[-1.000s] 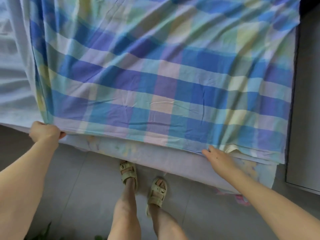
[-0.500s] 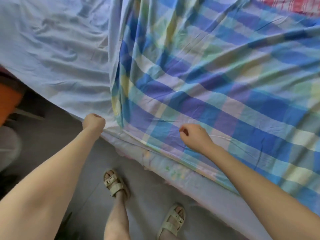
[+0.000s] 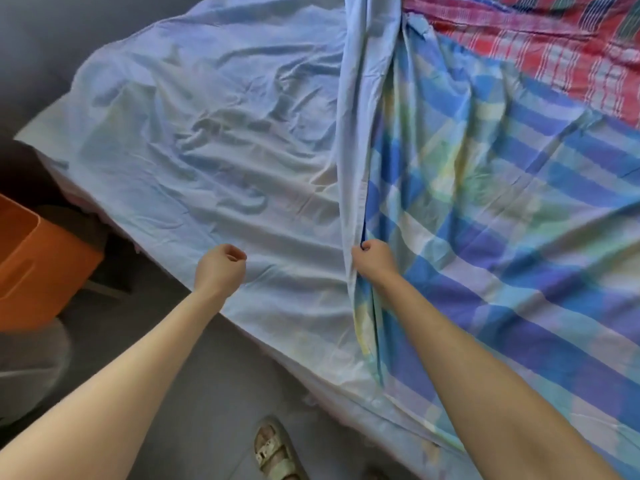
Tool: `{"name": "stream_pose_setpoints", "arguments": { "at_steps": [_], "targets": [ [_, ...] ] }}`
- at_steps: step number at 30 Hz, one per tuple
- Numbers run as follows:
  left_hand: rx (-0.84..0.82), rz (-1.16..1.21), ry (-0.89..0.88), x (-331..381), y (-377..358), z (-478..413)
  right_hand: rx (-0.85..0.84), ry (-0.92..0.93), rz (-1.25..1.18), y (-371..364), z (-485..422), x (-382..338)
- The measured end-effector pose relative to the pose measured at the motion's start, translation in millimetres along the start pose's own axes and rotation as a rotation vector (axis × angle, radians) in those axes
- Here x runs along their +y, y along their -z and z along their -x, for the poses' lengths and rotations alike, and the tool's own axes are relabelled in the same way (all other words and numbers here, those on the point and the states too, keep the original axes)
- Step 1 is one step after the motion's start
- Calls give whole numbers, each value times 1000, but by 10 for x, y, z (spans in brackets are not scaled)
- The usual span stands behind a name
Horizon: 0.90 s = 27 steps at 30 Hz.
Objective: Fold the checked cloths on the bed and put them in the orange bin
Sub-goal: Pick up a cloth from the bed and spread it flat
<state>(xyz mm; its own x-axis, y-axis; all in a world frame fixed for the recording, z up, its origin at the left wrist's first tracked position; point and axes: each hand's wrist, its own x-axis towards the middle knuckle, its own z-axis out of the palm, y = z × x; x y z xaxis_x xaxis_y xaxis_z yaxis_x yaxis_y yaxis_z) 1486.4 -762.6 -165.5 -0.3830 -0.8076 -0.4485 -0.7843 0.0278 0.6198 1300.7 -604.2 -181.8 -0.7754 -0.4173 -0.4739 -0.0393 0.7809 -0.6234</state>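
The checked cloth (image 3: 502, 209) has broad checks of royal blue, violet and turquoise, crossed by bands of white, pale yellow and soft green. A plain pale blue strip (image 3: 349, 133) runs along its left edge. Left of that, the bed sheet (image 3: 207, 150) is a washed-out pale blue with faint yellowish patches. The red cloth (image 3: 554, 46) is a plaid with thin white and dark stripes. The bin (image 3: 38, 265) is plain orange, the floor (image 3: 194, 393) dull grey, and the sandal (image 3: 273, 452) pale olive.
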Motion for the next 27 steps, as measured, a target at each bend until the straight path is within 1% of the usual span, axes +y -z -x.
{"name": "stream_pose_setpoints", "arguments": {
  "at_steps": [2,4,7,8,9,10,11,12,13,14,15,16,17,18,19,20,22,24,27],
  "targets": [
    [14,3,-34,83,101,-231,-5,-90,-2,-92,-264,-96],
    [4,43,-56,189,186,-496,9,-155,-86,-189,-542,-211],
    [-27,76,-92,386,289,-842,95,-247,-448,-182,-967,-434],
    [-37,82,-99,466,342,-967,157,-232,-532,-149,-1111,-585],
    [-48,79,-109,523,388,-1058,222,-212,-547,-130,-1199,-730],
    [-49,86,-112,591,448,-1238,266,-156,-491,-129,-1278,-974],
    [-51,96,-117,629,493,-1337,290,-53,-395,-155,-1227,-1173],
    [-52,117,-110,657,537,-1455,255,115,-319,-246,-1129,-1344],
    [-41,141,-102,682,577,-1579,149,293,-287,-391,-968,-1491],
    [-9,170,-79,734,652,-1768,-11,431,-218,-564,-861,-1663],
    [22,187,-56,753,701,-1900,-185,501,-96,-725,-727,-1754],
    [53,183,-29,764,744,-2023,-353,516,71,-849,-664,-1806],
    [83,171,-10,774,779,-2135,-497,480,234,-937,-697,-1813],
    [105,157,1,801,843,-2298,-606,433,368,-1000,-836,-1873],
    [110,128,4,804,865,-2374,-652,389,464,-1003,-964,-1871],
    [115,86,7,817,902,-2461,-638,368,517,-980,-1095,-1923],
    [115,30,-2,830,988,-2686,-465,287,472,-975,-1406,-2059],
    [105,21,-14,846,1063,-2895,-250,168,315,-984,-1745,-2172],
    [111,-23,-39,873,1194,-3272,-75,20,43,-1010,-2324,-2411]
  ]
}}
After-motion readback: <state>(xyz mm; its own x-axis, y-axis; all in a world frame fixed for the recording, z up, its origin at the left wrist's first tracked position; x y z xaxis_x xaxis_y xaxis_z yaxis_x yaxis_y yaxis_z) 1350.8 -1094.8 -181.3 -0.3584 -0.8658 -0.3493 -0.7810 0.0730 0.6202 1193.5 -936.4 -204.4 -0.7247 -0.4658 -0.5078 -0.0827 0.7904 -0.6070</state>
